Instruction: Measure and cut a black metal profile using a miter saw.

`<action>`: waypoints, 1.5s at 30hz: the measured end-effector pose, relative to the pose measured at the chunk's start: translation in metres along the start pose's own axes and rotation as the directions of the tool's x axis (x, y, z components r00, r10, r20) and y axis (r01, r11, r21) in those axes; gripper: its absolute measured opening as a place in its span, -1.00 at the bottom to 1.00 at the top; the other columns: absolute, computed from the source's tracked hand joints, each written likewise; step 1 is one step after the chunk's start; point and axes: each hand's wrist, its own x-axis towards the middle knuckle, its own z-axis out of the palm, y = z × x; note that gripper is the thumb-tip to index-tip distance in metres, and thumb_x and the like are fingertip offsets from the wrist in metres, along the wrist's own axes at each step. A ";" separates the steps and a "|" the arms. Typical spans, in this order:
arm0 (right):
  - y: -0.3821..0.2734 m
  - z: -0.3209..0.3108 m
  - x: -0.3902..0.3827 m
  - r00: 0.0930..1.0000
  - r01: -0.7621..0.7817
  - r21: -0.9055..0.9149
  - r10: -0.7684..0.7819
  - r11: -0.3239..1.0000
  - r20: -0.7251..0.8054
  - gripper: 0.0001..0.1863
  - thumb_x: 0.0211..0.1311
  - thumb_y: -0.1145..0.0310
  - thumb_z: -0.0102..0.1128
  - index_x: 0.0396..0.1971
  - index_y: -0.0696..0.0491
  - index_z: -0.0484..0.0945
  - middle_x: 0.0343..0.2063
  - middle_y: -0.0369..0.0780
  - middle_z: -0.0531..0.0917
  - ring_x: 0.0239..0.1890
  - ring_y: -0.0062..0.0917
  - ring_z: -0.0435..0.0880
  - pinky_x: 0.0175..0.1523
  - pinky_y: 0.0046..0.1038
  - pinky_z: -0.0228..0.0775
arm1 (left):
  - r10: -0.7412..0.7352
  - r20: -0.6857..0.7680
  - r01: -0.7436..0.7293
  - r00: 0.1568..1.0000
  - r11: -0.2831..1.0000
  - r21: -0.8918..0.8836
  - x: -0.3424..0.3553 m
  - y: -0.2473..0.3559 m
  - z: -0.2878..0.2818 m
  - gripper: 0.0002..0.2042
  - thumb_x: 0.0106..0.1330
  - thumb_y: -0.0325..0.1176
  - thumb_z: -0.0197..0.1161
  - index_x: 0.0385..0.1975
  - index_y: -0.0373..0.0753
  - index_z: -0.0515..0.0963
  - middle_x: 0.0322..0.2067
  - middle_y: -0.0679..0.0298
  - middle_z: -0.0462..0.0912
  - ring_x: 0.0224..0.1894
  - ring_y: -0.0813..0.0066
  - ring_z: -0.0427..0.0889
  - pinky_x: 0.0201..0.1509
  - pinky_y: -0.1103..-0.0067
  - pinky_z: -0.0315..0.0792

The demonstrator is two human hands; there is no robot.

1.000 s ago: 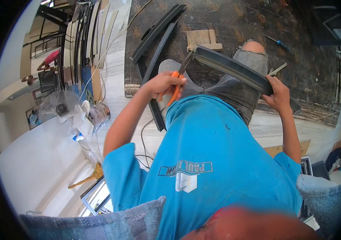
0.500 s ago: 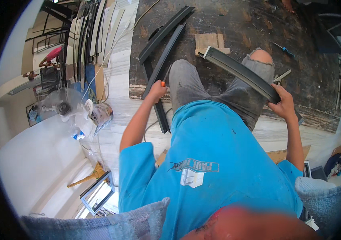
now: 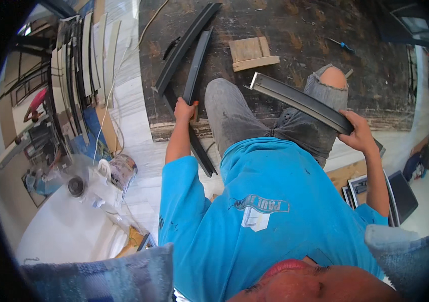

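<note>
My right hand (image 3: 358,132) is wrapped around the near end of a long dark metal profile (image 3: 300,102), held slanting above my right thigh, its pale cut end to the left. My left hand (image 3: 184,110) is closed on a small orange-handled tool (image 3: 195,104); only a bit of orange shows, so its kind is hidden. That hand also meets the near end of a dark profile (image 3: 197,65) lying on the board; I cannot tell if it grips that too. Another dark profile (image 3: 186,50) lies left of it, and a third (image 3: 202,151) runs beneath toward me.
A wooden block (image 3: 249,53) and a blue-handled screwdriver (image 3: 343,45) lie on the stained dark board (image 3: 285,25). A bucket (image 3: 123,171) stands at left, near upright strips (image 3: 88,55). Framed panels (image 3: 401,196) lean at right. Another person (image 3: 36,103) is at far left.
The whole view has shifted. My left hand has moved forward along the profile and now covers its near end. The profile in my right hand has come slightly closer to me.
</note>
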 end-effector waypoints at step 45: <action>0.116 0.021 -0.018 0.965 0.247 0.027 -0.243 0.969 -0.094 -0.25 -0.28 0.29 0.34 0.13 0.02 0.54 -0.09 -0.11 0.62 0.02 -0.15 0.53 0.15 -0.16 0.37 | 0.877 -0.036 -0.383 0.479 0.172 -0.907 -0.185 0.284 -0.280 -0.42 -0.12 -0.59 0.36 0.03 -0.30 0.40 -0.07 0.08 0.53 0.17 0.07 0.51 0.41 0.06 0.24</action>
